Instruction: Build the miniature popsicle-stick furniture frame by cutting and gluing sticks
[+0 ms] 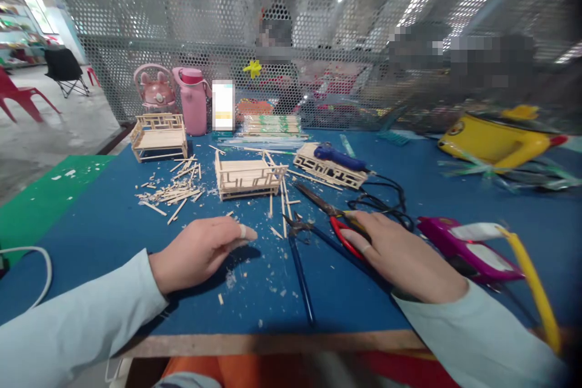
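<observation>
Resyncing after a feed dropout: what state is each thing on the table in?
left hand: curled, palm down on the mat; any hold hidden.
right hand: fingers extended, resting on the scissors' handles.
scissors: flat, blades together.
cutters: flat, handles spread.
glue gun: lying on a lattice panel.
bench model: upright.
pink bottle: upright, lid shut.
phone: propped up, screen lit.

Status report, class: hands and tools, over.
Left hand resting on blue table, nothing visible held. Right hand flat over red-handled scissors. Blue-handled pliers between them, wood scraps around.
</observation>
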Demonstrator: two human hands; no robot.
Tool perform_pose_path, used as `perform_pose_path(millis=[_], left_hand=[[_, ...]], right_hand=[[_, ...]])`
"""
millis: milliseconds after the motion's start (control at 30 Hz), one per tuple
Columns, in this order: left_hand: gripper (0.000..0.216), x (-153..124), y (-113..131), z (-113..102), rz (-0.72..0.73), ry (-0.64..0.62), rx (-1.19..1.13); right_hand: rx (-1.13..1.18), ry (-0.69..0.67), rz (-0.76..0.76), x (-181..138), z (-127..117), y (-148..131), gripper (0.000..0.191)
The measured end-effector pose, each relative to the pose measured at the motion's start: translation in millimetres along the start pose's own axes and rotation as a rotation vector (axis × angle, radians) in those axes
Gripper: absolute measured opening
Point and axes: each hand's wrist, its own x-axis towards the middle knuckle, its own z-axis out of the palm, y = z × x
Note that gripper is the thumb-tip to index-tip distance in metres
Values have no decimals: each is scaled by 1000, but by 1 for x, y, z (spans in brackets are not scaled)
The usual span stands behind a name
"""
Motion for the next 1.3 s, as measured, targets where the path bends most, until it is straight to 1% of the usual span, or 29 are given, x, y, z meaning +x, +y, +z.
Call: perform_pose_path(millis=[100,200,267,333,400,467,533,600,633,700,733,767,800,833,900,933,967,1033,1100,1200,1300], left_hand=[[21,2,2,-2,-52,-26,-50],[36,2,4,-2,-74,-94,-49],[45,2,4,-2,-43,-121,-36],[48,2,3,-2,-2,-137,-47],[48,1,2,-2,17,-151,-69],[48,0,-1,-3,-2,-133,-85],[48,0,-4,-6,-62,-57,-105],[46,1,-6,-8,-166,63,-149],[46,3,-7,-9,-244,147,-187],[44,7,-11,-9,-434,373,-304],[42,10,-14,-9,-541,506,-376],[37,12,-17,-8,-621,634,-462],[31,14,-21,-7,-683,721,-538],[26,16,-25,-6,-722,750,-579],[19,17,-30,-3,-740,750,-593],[16,17,-31,-2,-718,730,-576],[15,16,-31,-2,-684,706,-553],[14,14,-27,0,-604,634,-509],[16,12,-21,2,-559,534,-506],[21,12,-12,4,-553,390,-602],[15,15,-8,5,-620,352,-710]], right_hand=[[63,3,-61,3,6,12,35],[31,-15,-83,5,3,12,36],[-49,-27,-57,8,-4,3,35],[-123,-2,-54,13,-13,-12,34],[-133,48,-122,26,-18,-30,35],[-94,51,-208,45,-20,-45,31],[-43,-27,-264,67,-18,-53,24],[13,-128,-307,83,-16,-55,16],[33,-155,-319,87,-17,-55,14],[104,-123,-318,87,-21,-57,15],[187,-91,-308,83,-24,-61,16],[318,-77,-295,78,-27,-67,17],[489,-92,-277,73,-29,-76,18],[684,-155,-250,68,-30,-86,17],[1025,-309,-198,63,-28,-111,12],[1153,-335,-174,63,-25,-123,8],[1256,-337,-147,65,-22,-134,7],[1403,-296,-92,70,-14,-150,10],[1488,-256,-57,75,-8,-159,12],[1499,-236,-91,73,-3,-165,14],[1446,-215,-156,66,1,-168,18]])
